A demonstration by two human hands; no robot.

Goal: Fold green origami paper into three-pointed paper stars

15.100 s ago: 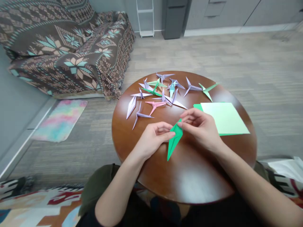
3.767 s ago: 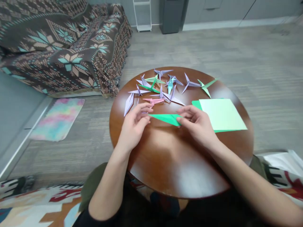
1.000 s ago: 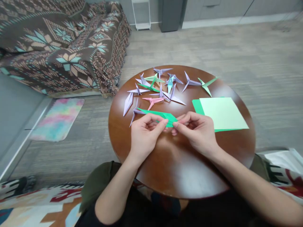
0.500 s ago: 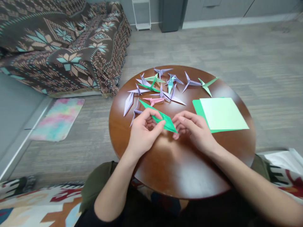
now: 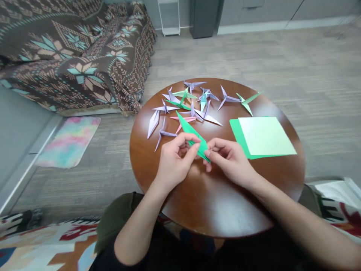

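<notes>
A folded piece of green origami paper [image 5: 188,128], long and pointed at its far end, is held above the near half of the round brown table [image 5: 225,203]. My left hand [image 5: 177,154] pinches it between thumb and fingers along its left side. Thumb and fingers of my right hand [image 5: 229,160] close on its lower right edge. The paper's near tip lies partly behind my fingers. Just beyond it are a pink paper crane [image 5: 186,119] and a purple paper crane [image 5: 163,133].
Several purple and green folded cranes [image 5: 226,98] cover the table's far side. Square paper sheets [image 5: 266,135], pale over green, lie at the right. A patterned sofa [image 5: 93,64] stands beyond on the left, with a pastel mat [image 5: 70,141] on the floor.
My right fingers have closed on the paper's lower right edge, where they were beside it before. The paper has turned, its far point swinging up and to the right.
</notes>
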